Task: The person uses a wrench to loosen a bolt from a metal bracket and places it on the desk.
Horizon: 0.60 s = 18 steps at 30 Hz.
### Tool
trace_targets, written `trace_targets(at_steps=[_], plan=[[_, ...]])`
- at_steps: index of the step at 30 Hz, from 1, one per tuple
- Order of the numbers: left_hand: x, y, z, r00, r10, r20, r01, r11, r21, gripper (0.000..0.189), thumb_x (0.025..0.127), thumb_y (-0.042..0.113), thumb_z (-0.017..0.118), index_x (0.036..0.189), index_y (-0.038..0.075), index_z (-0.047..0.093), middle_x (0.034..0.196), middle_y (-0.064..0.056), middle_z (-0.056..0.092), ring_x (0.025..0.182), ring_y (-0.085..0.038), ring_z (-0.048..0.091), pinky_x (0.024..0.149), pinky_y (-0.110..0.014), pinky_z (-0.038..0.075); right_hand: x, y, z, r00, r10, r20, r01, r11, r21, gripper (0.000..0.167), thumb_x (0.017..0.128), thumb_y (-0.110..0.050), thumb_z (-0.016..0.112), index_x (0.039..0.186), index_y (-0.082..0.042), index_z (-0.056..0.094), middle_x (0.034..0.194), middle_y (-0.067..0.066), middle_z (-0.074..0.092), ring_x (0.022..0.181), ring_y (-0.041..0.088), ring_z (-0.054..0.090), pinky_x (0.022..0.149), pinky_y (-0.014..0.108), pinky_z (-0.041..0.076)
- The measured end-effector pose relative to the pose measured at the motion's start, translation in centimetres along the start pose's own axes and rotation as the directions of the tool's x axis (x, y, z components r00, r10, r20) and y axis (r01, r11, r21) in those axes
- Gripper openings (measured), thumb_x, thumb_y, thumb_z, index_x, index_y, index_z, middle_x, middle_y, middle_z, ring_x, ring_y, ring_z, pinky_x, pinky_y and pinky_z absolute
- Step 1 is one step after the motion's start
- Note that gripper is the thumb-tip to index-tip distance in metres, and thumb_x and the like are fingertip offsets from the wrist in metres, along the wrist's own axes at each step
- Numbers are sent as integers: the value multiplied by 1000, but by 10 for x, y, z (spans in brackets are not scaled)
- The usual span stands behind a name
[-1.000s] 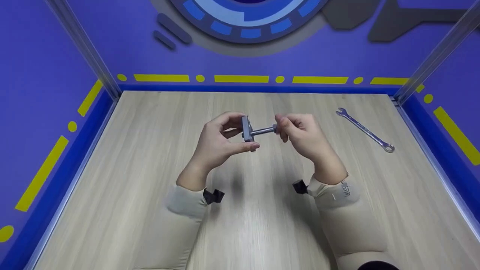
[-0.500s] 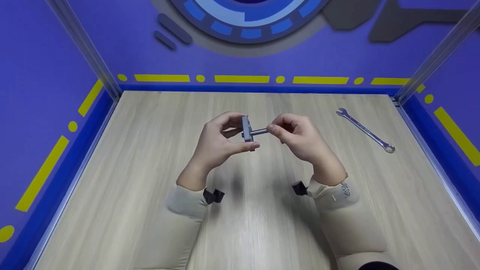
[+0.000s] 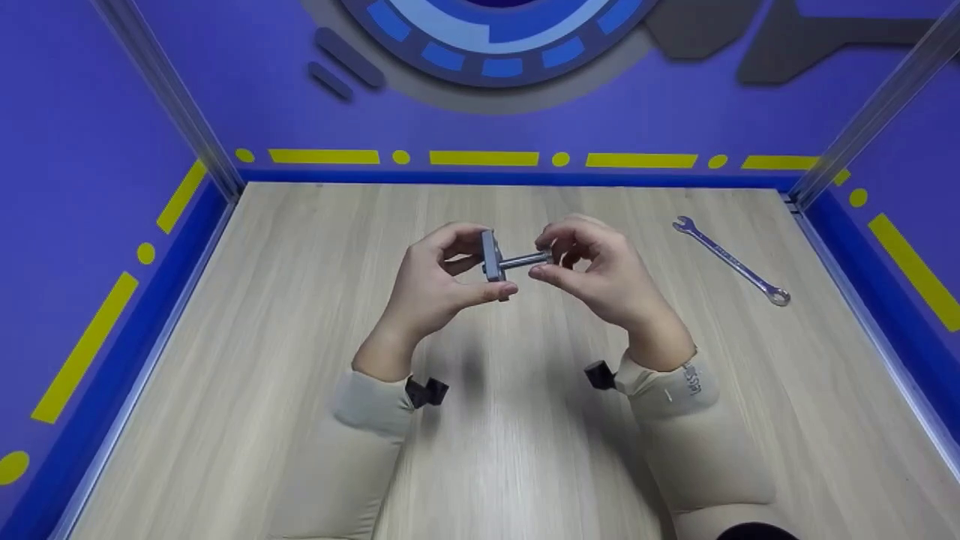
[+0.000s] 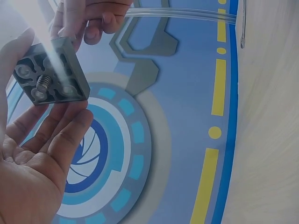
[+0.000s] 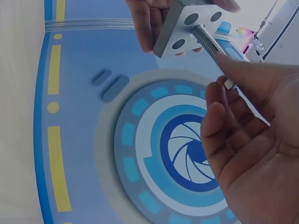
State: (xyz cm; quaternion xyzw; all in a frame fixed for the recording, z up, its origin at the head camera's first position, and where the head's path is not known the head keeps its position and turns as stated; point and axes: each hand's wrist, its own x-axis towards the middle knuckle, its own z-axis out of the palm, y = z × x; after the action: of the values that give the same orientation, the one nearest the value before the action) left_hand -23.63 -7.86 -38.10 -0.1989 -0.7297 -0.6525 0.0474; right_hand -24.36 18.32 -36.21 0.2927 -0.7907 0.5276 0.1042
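My left hand [image 3: 429, 286] holds a square grey metal plate [image 3: 490, 256] by its edges, thumb below and fingers above. A long threaded bolt [image 3: 523, 261] runs through the plate's middle; its shank reaches toward my right hand [image 3: 609, 271]. The right thumb and fingers are curled round the head end of the bolt. In the right wrist view, round holes surround the bolt [image 5: 209, 41] on the plate's flat face [image 5: 180, 35]. The left wrist view shows a short threaded tip [image 4: 44, 83] sticking out of the recessed back.
A combination wrench [image 3: 731, 260] lies on the wooden table [image 3: 300, 300] at the right. Blue printed panels [image 3: 480, 127] stand behind and at both sides, with metal corner posts. Black wrist cameras [image 3: 600, 373] sit at the sleeves.
The right fingers have shifted along the bolt's head end and spread from a tighter pinch to a looser hold. The left hand and plate stay nearly still.
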Motion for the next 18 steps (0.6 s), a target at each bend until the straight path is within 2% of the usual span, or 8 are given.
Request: trace_targets(at_steps=[3, 4, 6, 8, 10, 12, 15, 18], plan=[[0, 1, 1, 1000, -2, -2, 2, 1000, -9, 69, 76, 16, 108, 136, 8, 75, 126, -8, 77, 124, -22, 76, 116, -29, 64, 2, 0, 0, 990, 140, 16, -140, 990, -8, 14, 107, -11, 78, 113, 2, 79, 94, 4, 75, 81, 16, 69, 71, 21, 57], [0, 1, 1, 1000, -3, -3, 2, 1000, -9, 69, 76, 15, 108, 136, 8, 75, 126, -9, 78, 124, -22, 76, 116, -29, 64, 2, 0, 0, 982, 190, 23, -190, 982, -2, 18, 112, -15, 72, 107, 2, 79, 89, 3, 74, 78, 16, 69, 70, 22, 57], [0, 1, 2, 1000, -7, -2, 7, 1000, -12, 69, 75, 15, 108, 136, 7, 75, 126, -9, 78, 124, -22, 76, 116, -29, 64, 3, 0, 1, 963, 268, 39, -268, 964, -3, 37, 118, -21, 61, 92, 0, 77, 75, 2, 69, 68, 17, 66, 67, 24, 55], [0, 1, 3, 1000, -10, 3, 10, 1000, -5, 70, 75, 16, 108, 136, 8, 75, 126, -9, 78, 124, -22, 76, 116, -29, 64, 3, 0, 3, 950, 308, 58, -309, 951, -5, 52, 121, -25, 55, 78, -2, 71, 66, 1, 64, 61, 16, 61, 64, 25, 53], [0, 0, 3, 1000, -11, 9, 11, 1000, 2, 70, 75, 17, 108, 136, 8, 75, 126, -8, 78, 125, -22, 76, 116, -28, 64, 3, -1, 4, 943, 324, 74, -324, 946, -4, 56, 121, -27, 55, 71, -3, 66, 61, -1, 58, 56, 14, 56, 60, 26, 50], [0, 0, 3, 1000, -12, 11, 12, 1000, 7, 70, 76, 17, 108, 136, 8, 75, 127, -8, 78, 125, -22, 76, 116, -28, 64, 3, -2, 4, 947, 310, 83, -310, 951, -13, 54, 120, -27, 57, 72, -3, 63, 62, -3, 55, 56, 12, 52, 58, 25, 46], [0, 0, 3, 1000, -9, 10, 9, 1000, 9, 70, 76, 18, 108, 136, 9, 75, 128, -8, 78, 126, -22, 76, 116, -28, 64, 3, -4, 3, 960, 267, 86, -266, 964, -24, 44, 118, -23, 62, 80, 0, 65, 65, -4, 53, 61, 10, 49, 58, 24, 42], [0, 0, 2, 1000, -5, 8, 5, 1000, 8, 69, 76, 18, 108, 136, 9, 75, 127, -8, 78, 125, -22, 76, 116, -28, 64, 2, -4, 1, 972, 220, 85, -218, 975, -35, 29, 114, -17, 69, 90, -1, 71, 72, -4, 57, 66, 10, 51, 59, 23, 42]])
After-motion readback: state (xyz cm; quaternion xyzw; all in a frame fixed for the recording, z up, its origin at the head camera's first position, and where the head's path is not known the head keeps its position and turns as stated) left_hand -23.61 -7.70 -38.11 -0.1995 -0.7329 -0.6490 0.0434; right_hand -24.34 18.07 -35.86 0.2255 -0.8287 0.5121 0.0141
